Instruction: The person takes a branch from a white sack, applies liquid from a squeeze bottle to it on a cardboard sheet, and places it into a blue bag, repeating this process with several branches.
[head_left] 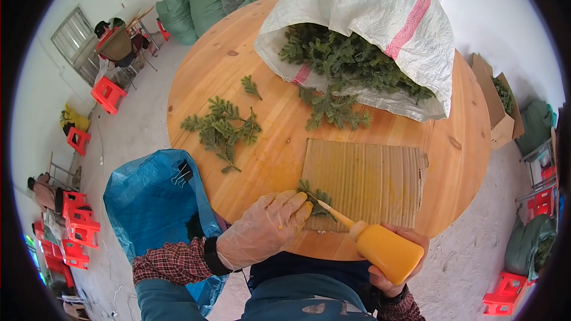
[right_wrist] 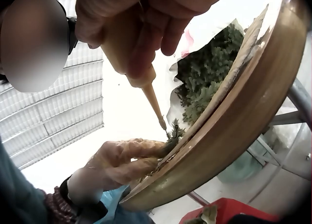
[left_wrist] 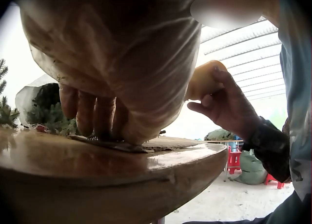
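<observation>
My left hand, in a clear plastic glove, pinches a small green fir sprig at the left edge of a cardboard sheet. My right hand grips a squeeze bottle of yellow-orange liquid, tilted so its long pale nozzle points down at the sprig. In the right wrist view the nozzle tip is right at the sprig's needles, just beyond the gloved fingertips. Yellow stains mark the cardboard and the glove's fingertips.
A white woven sack spills fir branches at the table's far side. More cut sprigs lie on the round wooden table to the left. A blue bag hangs at the left edge. Red stools stand around the room.
</observation>
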`<state>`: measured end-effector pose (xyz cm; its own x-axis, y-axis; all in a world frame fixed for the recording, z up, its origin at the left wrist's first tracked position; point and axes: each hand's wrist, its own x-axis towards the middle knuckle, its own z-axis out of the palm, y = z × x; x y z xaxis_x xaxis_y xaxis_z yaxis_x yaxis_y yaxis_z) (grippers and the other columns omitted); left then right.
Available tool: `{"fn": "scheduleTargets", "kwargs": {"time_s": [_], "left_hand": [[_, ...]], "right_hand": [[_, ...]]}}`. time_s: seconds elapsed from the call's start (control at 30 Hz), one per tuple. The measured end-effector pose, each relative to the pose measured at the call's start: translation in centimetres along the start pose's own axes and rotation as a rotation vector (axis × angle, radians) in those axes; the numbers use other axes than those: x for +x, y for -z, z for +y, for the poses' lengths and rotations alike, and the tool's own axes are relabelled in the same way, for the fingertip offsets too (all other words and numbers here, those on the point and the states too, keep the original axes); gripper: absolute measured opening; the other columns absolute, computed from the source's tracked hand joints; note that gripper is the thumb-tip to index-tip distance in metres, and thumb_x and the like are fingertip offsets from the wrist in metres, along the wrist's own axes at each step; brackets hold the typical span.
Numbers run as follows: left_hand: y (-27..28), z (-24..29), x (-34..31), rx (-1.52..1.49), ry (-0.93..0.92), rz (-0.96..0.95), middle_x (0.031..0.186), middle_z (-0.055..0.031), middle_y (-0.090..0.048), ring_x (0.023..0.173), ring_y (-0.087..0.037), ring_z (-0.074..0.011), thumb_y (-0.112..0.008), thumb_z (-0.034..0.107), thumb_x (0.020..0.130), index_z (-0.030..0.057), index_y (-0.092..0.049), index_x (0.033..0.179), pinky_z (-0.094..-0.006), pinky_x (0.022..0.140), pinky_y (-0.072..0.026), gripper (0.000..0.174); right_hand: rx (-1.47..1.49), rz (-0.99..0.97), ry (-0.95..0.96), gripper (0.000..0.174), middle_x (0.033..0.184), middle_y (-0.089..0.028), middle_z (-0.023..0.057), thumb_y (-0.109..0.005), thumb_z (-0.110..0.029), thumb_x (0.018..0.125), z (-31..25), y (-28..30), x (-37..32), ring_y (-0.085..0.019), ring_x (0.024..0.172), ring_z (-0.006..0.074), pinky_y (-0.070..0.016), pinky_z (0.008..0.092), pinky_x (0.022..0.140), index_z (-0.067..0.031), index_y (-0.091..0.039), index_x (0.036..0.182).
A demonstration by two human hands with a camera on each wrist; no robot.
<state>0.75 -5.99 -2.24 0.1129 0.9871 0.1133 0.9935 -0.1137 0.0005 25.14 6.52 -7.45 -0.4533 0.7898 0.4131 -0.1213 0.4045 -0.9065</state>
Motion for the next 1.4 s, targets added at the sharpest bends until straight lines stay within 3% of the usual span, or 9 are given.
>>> {"fn": "scheduleTargets", "kwargs": {"time_s": [0.1,0.2,0.37,0.47,0.77,1.03,1.13,1.27,1.4], "left_hand": [[-0.1,0.0,0.1,0.006,0.003,0.003,0.125,-0.0147,-0.057,0.120,-0.054,-0.0273,-0.058,0.017,0.087,-0.0002,-0.059,0.123,-0.0353,0.091,-0.0466,0.040],[-0.4,0.2,0.0,-0.035,0.029,0.026,0.127,-0.0127,-0.055,0.117,-0.055,-0.0280,-0.063,0.014,0.081,0.0023,-0.060,0.121,-0.0374,0.092,-0.0455,0.042],[-0.3,0.2,0.0,-0.042,0.033,0.028,0.127,-0.0127,-0.055,0.117,-0.055,-0.0280,-0.063,0.014,0.081,0.0025,-0.060,0.122,-0.0375,0.093,-0.0450,0.043],[-0.3,0.2,0.0,-0.032,0.034,0.009,0.128,-0.0127,-0.055,0.117,-0.055,-0.0281,-0.063,0.013,0.080,0.0026,-0.060,0.122,-0.0376,0.093,-0.0446,0.043],[-0.6,0.2,-0.1,-0.011,0.036,0.013,0.128,-0.0125,-0.055,0.117,-0.054,-0.0277,-0.063,0.014,0.079,0.0027,-0.060,0.122,-0.0377,0.092,-0.0444,0.044],[-0.6,0.3,0.0,-0.012,0.045,0.016,0.127,-0.0121,-0.055,0.116,-0.055,-0.0272,-0.064,0.014,0.080,0.0032,-0.060,0.122,-0.0377,0.092,-0.0444,0.044],[-0.5,0.3,0.0,-0.005,0.036,0.032,0.127,-0.0121,-0.055,0.116,-0.055,-0.0271,-0.064,0.014,0.080,0.0034,-0.060,0.123,-0.0377,0.092,-0.0444,0.045],[-0.6,0.4,0.0,-0.021,0.047,0.031,0.127,-0.0120,-0.055,0.116,-0.055,-0.0268,-0.063,0.014,0.080,0.0034,-0.060,0.123,-0.0375,0.092,-0.0444,0.045],[-0.3,0.4,0.2,-0.002,0.045,0.022,0.126,-0.0119,-0.055,0.116,-0.055,-0.0267,-0.063,0.014,0.080,0.0033,-0.060,0.123,-0.0372,0.092,-0.0445,0.044]], "right_hand": [[0.011,0.010,0.021,0.087,0.113,-0.059,0.0206,-0.086,-0.053,0.068,-0.6,0.1,0.0,-0.063,0.101,0.0303,-0.0559,0.0401,0.085,-0.0004,-0.041,0.122],[0.049,-0.041,0.106,0.082,0.115,-0.062,0.0240,-0.091,-0.037,0.066,-0.6,0.7,-0.2,-0.065,0.104,0.0303,-0.0540,0.0406,0.092,-0.0017,-0.042,0.121],[0.060,-0.024,0.129,0.080,0.114,-0.062,0.0241,-0.091,-0.036,0.066,-1.2,0.6,-0.4,-0.065,0.103,0.0298,-0.0542,0.0408,0.091,-0.0018,-0.043,0.121],[0.041,0.008,0.097,0.084,0.111,-0.061,0.0194,-0.087,-0.051,0.067,-1.0,0.2,-0.4,-0.062,0.101,0.0272,-0.0521,0.0403,0.089,-0.0025,-0.043,0.120],[-0.055,-0.012,0.065,0.083,0.112,-0.061,0.0198,-0.087,-0.051,0.067,-0.3,0.9,-0.4,-0.062,0.100,0.0276,-0.0530,0.0394,0.086,-0.0027,-0.044,0.118],[0.019,-0.022,0.079,0.082,0.112,-0.063,0.0231,-0.091,-0.040,0.066,-0.9,2.0,-1.5,-0.065,0.099,0.0288,-0.0539,0.0402,0.088,-0.0020,-0.042,0.120],[-0.052,0.042,0.043,0.083,0.104,-0.061,0.0151,-0.085,-0.054,0.069,-1.7,1.9,-1.7,-0.062,0.100,0.0264,-0.0529,0.0385,0.084,-0.0023,-0.043,0.119],[-0.022,0.086,-0.026,0.084,0.103,-0.060,0.0144,-0.084,-0.055,0.069,-2.0,2.2,-2.2,-0.061,0.101,0.0260,-0.0525,0.0381,0.082,-0.0024,-0.042,0.119],[0.117,0.143,0.063,0.083,0.109,-0.063,0.0211,-0.092,-0.042,0.065,-1.1,2.0,-2.3,-0.066,0.098,0.0279,-0.0542,0.0387,0.087,-0.0022,-0.043,0.120]]}}
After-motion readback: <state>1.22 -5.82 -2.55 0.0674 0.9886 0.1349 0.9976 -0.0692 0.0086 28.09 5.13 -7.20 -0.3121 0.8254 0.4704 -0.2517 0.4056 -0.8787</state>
